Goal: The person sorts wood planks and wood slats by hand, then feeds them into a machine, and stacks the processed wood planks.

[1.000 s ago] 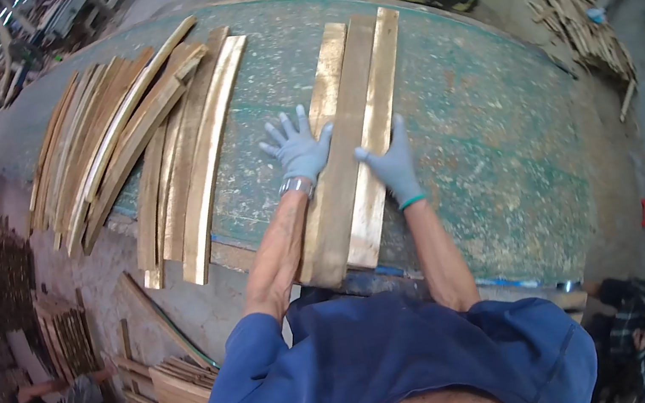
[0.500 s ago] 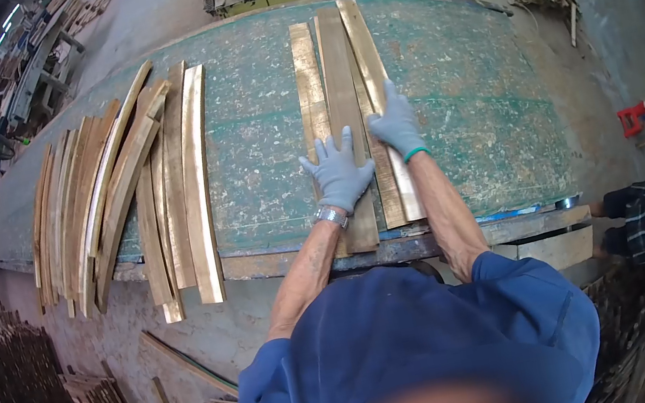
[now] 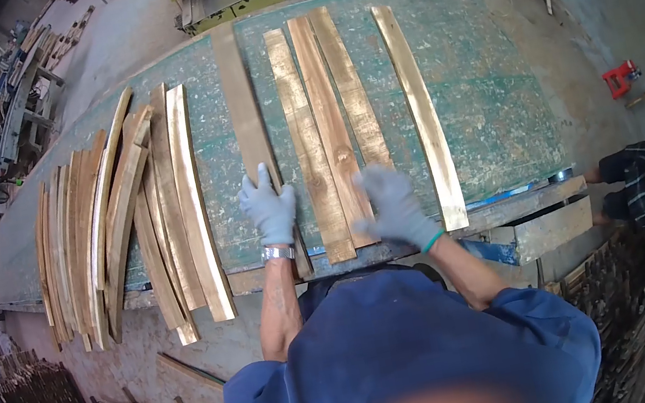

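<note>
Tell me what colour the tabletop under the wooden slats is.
The tabletop is worn green, flecked with pale patches; the head view shows it best.

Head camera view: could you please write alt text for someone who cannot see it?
A grey-gloved left hand lies flat on one pale wooden slat, the right hand on a group of three slats, on a worn green table. Curved slats are piled left.

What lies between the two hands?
In the head view, two planks lie side by side between the left hand and right hand: a pale plank and a browner plank.
</note>
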A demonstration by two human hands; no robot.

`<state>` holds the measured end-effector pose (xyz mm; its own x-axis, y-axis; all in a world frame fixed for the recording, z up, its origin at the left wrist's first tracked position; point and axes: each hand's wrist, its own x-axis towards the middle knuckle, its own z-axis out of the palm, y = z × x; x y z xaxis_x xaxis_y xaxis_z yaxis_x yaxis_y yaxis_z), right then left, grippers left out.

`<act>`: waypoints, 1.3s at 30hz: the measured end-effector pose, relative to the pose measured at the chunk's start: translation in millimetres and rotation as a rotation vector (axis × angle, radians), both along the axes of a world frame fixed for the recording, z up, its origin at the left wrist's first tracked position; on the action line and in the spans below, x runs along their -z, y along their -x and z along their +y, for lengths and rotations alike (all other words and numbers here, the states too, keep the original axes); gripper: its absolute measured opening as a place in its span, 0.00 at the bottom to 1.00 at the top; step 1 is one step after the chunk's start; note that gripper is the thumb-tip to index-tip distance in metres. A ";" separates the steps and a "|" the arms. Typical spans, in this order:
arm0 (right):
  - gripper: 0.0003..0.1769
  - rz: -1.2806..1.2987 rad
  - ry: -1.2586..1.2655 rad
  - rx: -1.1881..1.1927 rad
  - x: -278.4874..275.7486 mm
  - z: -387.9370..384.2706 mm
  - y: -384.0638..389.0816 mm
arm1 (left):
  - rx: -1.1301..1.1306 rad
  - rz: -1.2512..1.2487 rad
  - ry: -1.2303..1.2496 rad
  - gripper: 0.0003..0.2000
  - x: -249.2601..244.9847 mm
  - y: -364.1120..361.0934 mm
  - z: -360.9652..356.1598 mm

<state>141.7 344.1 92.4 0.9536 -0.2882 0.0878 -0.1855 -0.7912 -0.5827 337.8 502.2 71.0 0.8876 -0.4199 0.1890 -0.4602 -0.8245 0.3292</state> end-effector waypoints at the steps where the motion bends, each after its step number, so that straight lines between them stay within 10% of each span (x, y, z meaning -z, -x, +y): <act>1: 0.44 -0.026 0.118 -0.019 4.4 10.9 8.3 | -0.028 -0.029 -0.059 0.34 12.4 -7.0 2.4; 6: 0.48 0.000 0.383 0.031 33.7 -17.0 28.4 | 0.335 -0.007 0.030 0.38 -6.0 41.0 -14.3; 17: 0.57 0.244 0.249 0.593 17.2 -65.1 13.4 | 0.142 0.243 -0.104 0.45 -4.1 27.5 3.1; 21: 0.45 -0.076 -0.092 0.297 29.9 -91.2 18.3 | 0.206 0.350 -0.013 0.42 -16.5 16.6 3.5; 24: 0.40 -0.155 -1.065 0.144 22.2 -71.5 30.0 | 0.540 1.107 0.774 0.36 10.9 -15.8 24.6; 28: 0.35 0.130 -0.053 0.428 -0.7 -55.9 46.2 | 0.202 0.459 0.014 0.26 -12.3 -25.1 38.6; 32: 0.37 -0.095 0.516 0.777 19.0 -102.3 67.6 | 0.127 -0.426 0.130 0.30 23.4 -58.7 80.3; 39: 0.40 0.011 0.352 0.692 66.3 -86.5 36.8 | -0.153 0.173 0.048 0.36 29.0 -18.2 62.0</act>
